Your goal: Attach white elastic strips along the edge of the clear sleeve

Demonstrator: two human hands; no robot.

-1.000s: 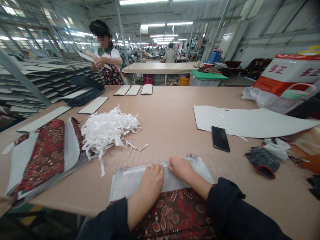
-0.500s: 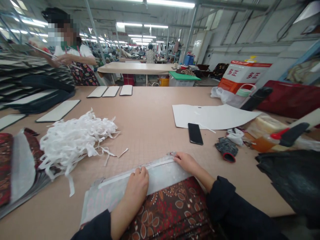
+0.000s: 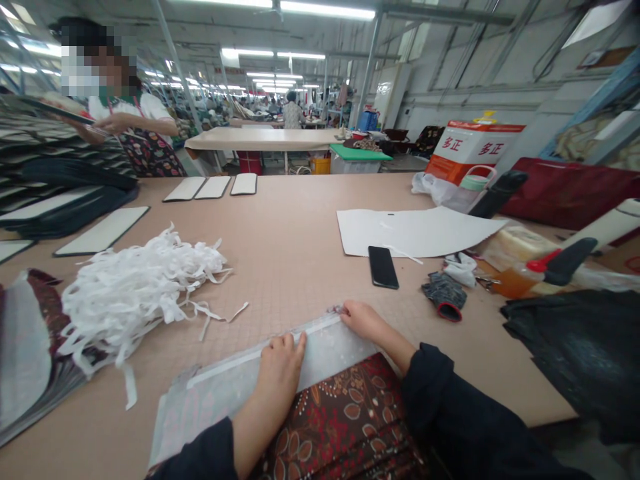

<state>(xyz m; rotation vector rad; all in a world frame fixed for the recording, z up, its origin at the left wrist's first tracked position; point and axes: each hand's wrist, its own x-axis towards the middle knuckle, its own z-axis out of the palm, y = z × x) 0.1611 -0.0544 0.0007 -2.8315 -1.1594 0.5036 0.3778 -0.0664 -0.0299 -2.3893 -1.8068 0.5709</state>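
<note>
A stack of brown floral fabric pieces lies at the table's near edge, its pale grey backing turned up along the far side. Along that backing's far edge runs a narrow white strip. My left hand rests on the strip and backing, fingers laid down and the index finger stretched out. At the far right corner my right hand pinches the edge of the fabric near the strip's end. Left of both hands is a loose heap of white strips.
A black phone lies beyond my right hand, by a white sheet. Farther right are a dark sleeve-like cloth, an orange bottle and black material. Another person handles a panel at the far left.
My left index finger has stretched out and away from the other fingers, along the strip. My right hand stays at the corner. The whole view has shifted slightly.
</note>
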